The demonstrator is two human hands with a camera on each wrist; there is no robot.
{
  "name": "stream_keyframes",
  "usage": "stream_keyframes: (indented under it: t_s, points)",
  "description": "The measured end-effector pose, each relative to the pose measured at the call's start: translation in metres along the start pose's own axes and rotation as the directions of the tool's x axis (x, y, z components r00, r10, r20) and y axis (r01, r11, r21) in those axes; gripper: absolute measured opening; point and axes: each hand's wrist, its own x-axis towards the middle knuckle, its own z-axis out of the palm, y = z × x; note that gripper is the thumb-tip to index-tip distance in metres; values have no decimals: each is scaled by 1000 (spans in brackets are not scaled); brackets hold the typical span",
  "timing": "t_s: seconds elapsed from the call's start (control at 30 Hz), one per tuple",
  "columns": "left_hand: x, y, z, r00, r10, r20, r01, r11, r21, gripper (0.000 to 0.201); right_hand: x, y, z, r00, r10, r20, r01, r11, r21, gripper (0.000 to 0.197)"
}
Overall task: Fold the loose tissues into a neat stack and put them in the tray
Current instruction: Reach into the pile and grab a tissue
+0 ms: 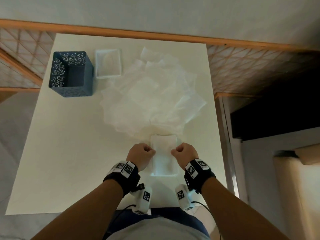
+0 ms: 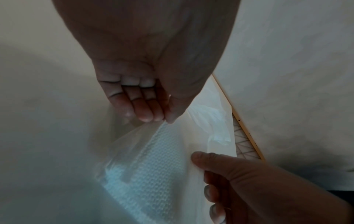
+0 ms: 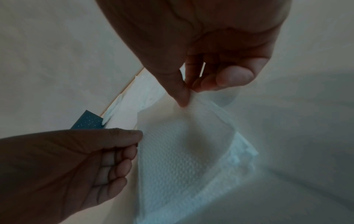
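Note:
A white embossed tissue lies folded lengthwise on the table near the front edge, over a small stack. My left hand pinches its left edge and my right hand pinches its right edge, both fists curled. In the left wrist view the left hand pinches a lifted corner of the tissue. The right wrist view shows the right hand pinching the opposite corner of the tissue. A heap of loose tissues spreads across the table's middle. The white tray sits at the back left.
A dark blue perforated basket stands left of the tray. The white table ends against an orange rail at the back. A dark cabinet and a pale piece of furniture stand off the table's right side.

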Motion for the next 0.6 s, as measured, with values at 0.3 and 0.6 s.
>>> stream_keyframes:
  t_s: [0.3,0.6]
  points:
    - [9,-2,-1,999,-33,10,33,999,12,18,5,0,5,999,36,39,-35,999,-27,25]
    - [3,-2,-30,998,11,-68,-18,995,-102,12,23,-52,-41,994,-103,-35,101,993,-56,25]
